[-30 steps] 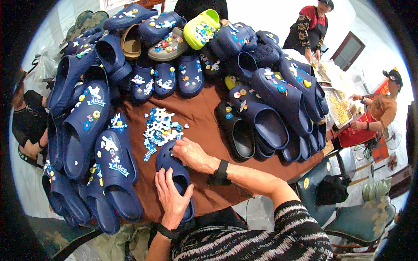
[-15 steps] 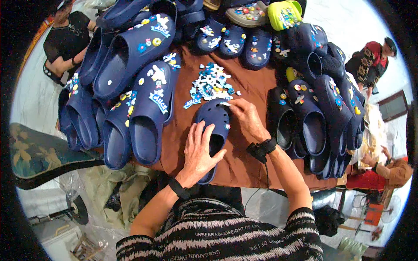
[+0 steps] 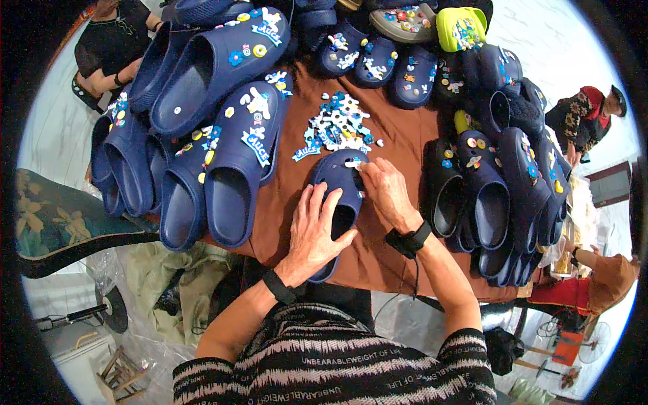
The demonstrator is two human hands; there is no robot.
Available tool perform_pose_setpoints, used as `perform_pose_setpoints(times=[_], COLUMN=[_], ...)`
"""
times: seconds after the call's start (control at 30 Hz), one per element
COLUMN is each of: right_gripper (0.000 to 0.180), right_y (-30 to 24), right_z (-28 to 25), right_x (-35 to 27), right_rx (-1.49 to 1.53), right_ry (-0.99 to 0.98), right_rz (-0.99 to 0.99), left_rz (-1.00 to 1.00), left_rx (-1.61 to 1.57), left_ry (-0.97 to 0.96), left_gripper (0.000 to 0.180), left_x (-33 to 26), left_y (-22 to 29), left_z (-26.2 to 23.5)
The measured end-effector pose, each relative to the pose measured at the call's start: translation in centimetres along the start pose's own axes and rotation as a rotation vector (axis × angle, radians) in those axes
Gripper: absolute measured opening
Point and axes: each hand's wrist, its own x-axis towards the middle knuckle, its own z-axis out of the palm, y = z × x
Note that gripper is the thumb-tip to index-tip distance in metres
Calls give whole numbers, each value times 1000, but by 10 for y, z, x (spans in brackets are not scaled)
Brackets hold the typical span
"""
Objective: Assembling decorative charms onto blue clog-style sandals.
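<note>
Inspection of the work in hand: a navy clog [image 3: 337, 202] lies toe-away on the brown tablecloth [image 3: 398, 135], directly in front of me. My left hand [image 3: 314, 229] lies flat over its heel opening and left side, fingers spread, pinning it to the cloth rather than gripping it. My right hand [image 3: 386, 189] rests on the toe, fingertips drawn narrow around a small white charm [image 3: 353, 163] at the vamp. Whether the charm is pinched or merely pressed under the fingertips, I cannot tell.

The loose pile of charms [image 3: 335, 128], blue and white, sits just beyond the toe, within easy reach. Finished navy clogs [image 3: 236, 155] are stacked to my left, more dark clogs [image 3: 486, 196] to my right, and a lime-green clog [image 3: 460, 28] sits at the far edge.

Judgement on doing the step well: I should keep the left palm bearing down so the shoe does not rock, line the charm's stud over a single vent hole, and press straight down with the thumb rather than at an angle. A tilted push risks bending the stud or skidding the charm off. The seating should be confirmed by touch before lifting.
</note>
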Motion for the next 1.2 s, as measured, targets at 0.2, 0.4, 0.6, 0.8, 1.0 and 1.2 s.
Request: perform_pose_setpoints(times=[0.2, 0.4, 0.6, 0.8, 1.0, 1.2], right_gripper=[8, 7, 10, 15, 22, 17], right_y=[8, 6, 7, 14, 19, 15], right_z=[-8, -10, -6, -11, -26, -19], right_x=[4, 22, 20, 13, 12, 10], right_rx=[-31, -86, 43, 254, 76, 108], right_ry=[-118, -231, -223, -227, -90, -173], right_rz=[-93, -160, -59, 69, -171, -129], left_rz=[21, 14, -7, -7, -2, -12], left_rx=[-5, 13, 17, 6, -8, -6], left_ry=[14, -13, -12, 1, 2, -18], left_gripper=[83, 86, 86, 85, 84, 85], left_x=[1, 2, 2, -1, -1, 0], left_y=[0, -1, 3, 1, 2, 3], left_z=[0, 3, 2, 1, -2, -1])
